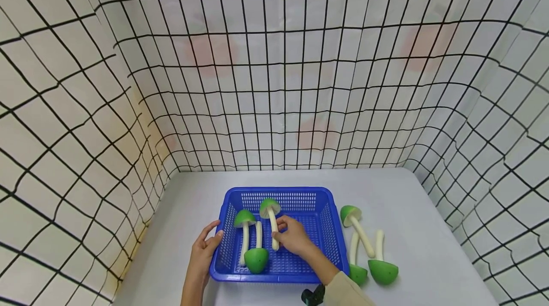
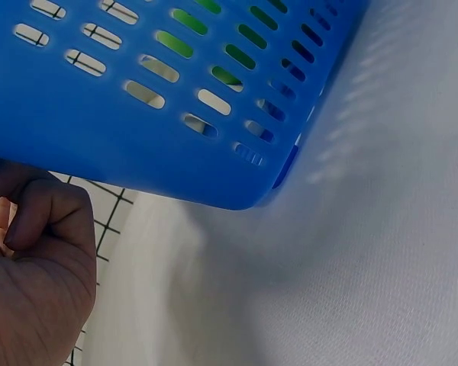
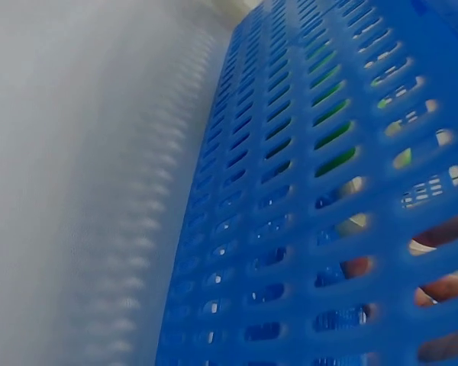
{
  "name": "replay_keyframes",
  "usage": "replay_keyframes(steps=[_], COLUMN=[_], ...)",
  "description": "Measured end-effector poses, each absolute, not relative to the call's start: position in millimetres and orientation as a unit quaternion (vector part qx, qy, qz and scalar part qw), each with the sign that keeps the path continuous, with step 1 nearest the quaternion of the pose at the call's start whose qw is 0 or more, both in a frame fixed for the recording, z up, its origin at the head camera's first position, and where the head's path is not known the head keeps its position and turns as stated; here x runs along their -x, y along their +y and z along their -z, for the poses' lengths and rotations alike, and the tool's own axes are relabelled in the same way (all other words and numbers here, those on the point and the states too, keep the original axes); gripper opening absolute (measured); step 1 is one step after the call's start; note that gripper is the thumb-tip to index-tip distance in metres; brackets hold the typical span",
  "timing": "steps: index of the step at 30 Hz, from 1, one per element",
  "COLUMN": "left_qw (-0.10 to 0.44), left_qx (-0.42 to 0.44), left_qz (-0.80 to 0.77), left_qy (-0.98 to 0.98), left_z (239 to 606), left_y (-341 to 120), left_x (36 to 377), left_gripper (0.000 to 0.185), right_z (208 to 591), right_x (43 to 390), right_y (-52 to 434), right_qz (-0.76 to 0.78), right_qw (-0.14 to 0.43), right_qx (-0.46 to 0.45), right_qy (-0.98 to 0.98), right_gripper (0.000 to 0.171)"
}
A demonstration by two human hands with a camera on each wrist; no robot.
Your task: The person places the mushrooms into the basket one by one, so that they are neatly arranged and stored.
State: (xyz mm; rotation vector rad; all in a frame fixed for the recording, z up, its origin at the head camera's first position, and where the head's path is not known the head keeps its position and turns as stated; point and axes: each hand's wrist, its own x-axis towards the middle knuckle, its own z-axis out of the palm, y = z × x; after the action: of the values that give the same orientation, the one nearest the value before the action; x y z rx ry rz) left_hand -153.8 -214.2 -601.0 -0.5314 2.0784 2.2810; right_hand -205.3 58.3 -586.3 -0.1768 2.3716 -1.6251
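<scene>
My right hand (image 1: 293,237) is inside a blue plastic basket (image 1: 279,278), pinching the stem of a toy mushroom (image 1: 269,207) with a green cap and white stem. To its left in the basket lie two more: one mushroom (image 1: 245,229) with its cap toward the back, another mushroom (image 1: 256,260) with its cap toward the front. At the basket's left rim, my left hand (image 1: 200,252) grips the edge; in the left wrist view, its fingers (image 2: 57,210) curl against the rim. Through the slots in the right wrist view, only parts of my right fingers (image 3: 449,290) show.
Right of the basket, on the white table (image 1: 429,249), lie three similar mushrooms: one mushroom (image 1: 362,234) angled across, one mushroom (image 1: 383,271) in front, one mushroom (image 1: 357,273) by the basket wall. Black wire mesh (image 1: 283,82) surrounds the back and sides. A dark object (image 1: 313,295) sits by my right sleeve.
</scene>
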Motion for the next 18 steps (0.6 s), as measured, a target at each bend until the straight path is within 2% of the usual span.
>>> replay_keyframes(steps=[18], left_qw=[0.013], left_qx=[0.179], left_qz=[-0.729], left_qy=[0.661], left_z=[601.4], left_y=[-213.7], left_x=[154.1], left_gripper=[0.059], right_z=[592.7], right_x=[206.3], right_y=[51.3], right_qz=[0.529], right_qw=[0.136], right_qx=[0.105], right_qy=[0.831], right_gripper=[0.028])
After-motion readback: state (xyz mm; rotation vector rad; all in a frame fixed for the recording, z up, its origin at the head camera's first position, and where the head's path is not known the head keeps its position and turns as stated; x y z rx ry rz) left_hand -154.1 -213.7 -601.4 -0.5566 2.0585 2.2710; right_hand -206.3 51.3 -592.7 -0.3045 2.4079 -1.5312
